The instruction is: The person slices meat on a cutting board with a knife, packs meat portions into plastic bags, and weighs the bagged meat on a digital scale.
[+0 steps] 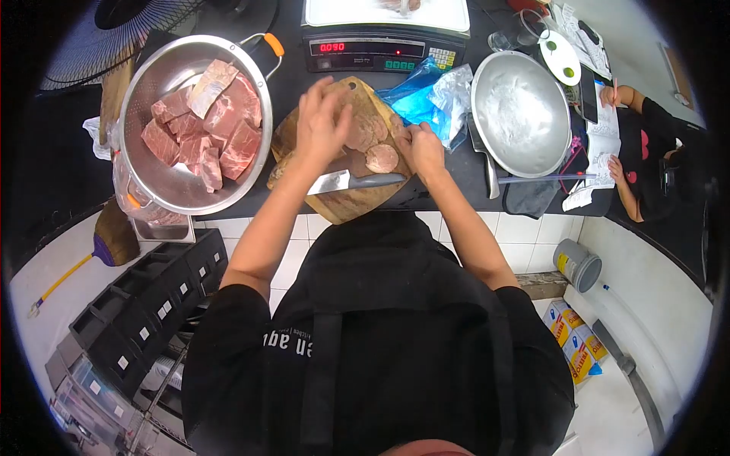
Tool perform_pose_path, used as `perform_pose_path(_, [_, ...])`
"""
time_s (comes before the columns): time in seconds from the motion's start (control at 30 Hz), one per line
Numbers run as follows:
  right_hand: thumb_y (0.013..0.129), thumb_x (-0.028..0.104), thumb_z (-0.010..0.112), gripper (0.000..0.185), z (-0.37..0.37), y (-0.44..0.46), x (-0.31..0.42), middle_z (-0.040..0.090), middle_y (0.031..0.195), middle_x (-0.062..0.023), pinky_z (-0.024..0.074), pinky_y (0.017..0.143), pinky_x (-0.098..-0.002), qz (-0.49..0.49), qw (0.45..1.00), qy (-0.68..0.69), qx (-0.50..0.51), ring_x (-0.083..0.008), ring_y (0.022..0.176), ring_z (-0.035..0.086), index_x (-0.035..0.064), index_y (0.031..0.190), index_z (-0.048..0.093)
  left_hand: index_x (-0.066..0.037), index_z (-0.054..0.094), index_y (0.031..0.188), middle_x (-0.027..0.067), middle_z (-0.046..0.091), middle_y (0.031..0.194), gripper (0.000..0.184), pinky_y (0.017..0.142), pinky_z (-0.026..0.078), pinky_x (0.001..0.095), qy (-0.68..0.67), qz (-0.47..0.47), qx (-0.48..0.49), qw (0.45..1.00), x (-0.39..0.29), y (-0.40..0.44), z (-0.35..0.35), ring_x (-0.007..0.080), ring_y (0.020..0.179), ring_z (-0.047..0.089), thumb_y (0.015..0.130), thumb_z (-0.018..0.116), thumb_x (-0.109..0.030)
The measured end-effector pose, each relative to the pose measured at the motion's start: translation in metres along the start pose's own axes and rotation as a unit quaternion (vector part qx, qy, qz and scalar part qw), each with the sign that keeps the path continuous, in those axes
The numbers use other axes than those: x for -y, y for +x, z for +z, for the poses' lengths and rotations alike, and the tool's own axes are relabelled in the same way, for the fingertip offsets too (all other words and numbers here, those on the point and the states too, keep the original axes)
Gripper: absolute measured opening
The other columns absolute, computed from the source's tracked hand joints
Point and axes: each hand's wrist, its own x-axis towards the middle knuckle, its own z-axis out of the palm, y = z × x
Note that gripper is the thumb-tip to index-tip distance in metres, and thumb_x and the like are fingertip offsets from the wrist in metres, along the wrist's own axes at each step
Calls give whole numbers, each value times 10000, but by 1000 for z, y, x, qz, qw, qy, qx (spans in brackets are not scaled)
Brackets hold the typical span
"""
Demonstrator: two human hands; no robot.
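1. Head view: the left hand [321, 125] is over the wooden board [361, 207], its fingers spread.
2. The right hand [423, 152] is at the board's right edge, fingers drawn in; whether it grips anything, I cannot tell.
3. Sliced meat [366, 133] lies on the board between the hands, near the knife [376, 181].
4. On the counter [287, 87], a colander [163, 76] of meat chunks [224, 114] stands left, a metal bowl [525, 114] right.
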Motion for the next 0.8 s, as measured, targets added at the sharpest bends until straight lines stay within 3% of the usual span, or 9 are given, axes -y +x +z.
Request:
perform_pose_path(0.1, [818,250,704,273,-1,4,-10,646,871,-183,518,691,-431,-21,996,76,43,-342,730,639,-4,911,673,-82,638,1123,179,523,1244,376,933,438,439,24,-17,12,999,3,14,2,367,1094,507,750,691,-82])
perform_pose_path(0.17, [847,235,700,253,-5,4,-13,670,846,-140,512,630,-360,64,961,226,147,-211,697,623,0,941,689,-83,640,1121,181,522,1244,381,943,431,439,30,-19,10,999,6,14,11,369,1103,499,745,697,-84])
perform_pose_path(0.2, [847,235,700,253,-7,5,-15,670,846,-140,512,630,-360,63,961,227,148,-211,697,623,0,941,689,-84,642,1119,182,521,1245,385,953,425,438,35,-21,10,999,8,11,15,372,1112,491,739,703,-86])
perform_pose_path(0.27, [883,215,677,247,-13,11,-17,678,873,-84,511,602,-279,132,922,322,169,-114,688,590,1,1004,687,-80,642,1121,186,520,1245,391,959,420,440,29,-34,13,999,8,5,20,377,1120,484,735,706,-86])
perform_pose_path(0.3, [883,215,677,247,-18,13,-17,678,873,-84,511,602,-279,128,922,323,169,-114,688,590,1,1004,687,-77,643,1123,191,519,1244,397,965,415,441,22,-46,15,999,8,3,21,383,1127,476,731,709,-86])
perform_pose_path(0.37, [897,174,659,231,-35,23,-16,673,870,-46,518,603,-244,139,865,450,172,-100,672,593,-12,1032,672,-70,642,1123,194,518,1246,395,964,415,446,28,-46,10,998,10,-4,24,388,1126,477,733,706,-86])
perform_pose_path(0.47, [903,156,652,239,-74,55,-10,677,865,-48,535,617,-253,128,850,490,143,-109,675,605,-26,1057,658,-50,641,1119,206,515,1249,380,962,410,459,17,-54,14,998,8,-9,27,401,1127,478,745,693,-94])
perform_pose_path(0.6, [841,208,724,344,-123,127,5,694,864,-103,536,638,-247,112,847,520,9,-129,688,640,-63,1043,659,-43,639,1130,221,502,1270,367,966,407,464,0,-34,21,999,-1,2,32,409,1138,474,771,675,-107])
perform_pose_path(0.8, [852,111,704,275,-138,191,9,682,882,-110,553,641,-226,100,853,512,-35,-129,680,641,-88,1029,638,-17,632,1119,225,492,1282,353,985,398,462,3,-73,12,997,-7,0,20,406,1154,469,779,675,-102])
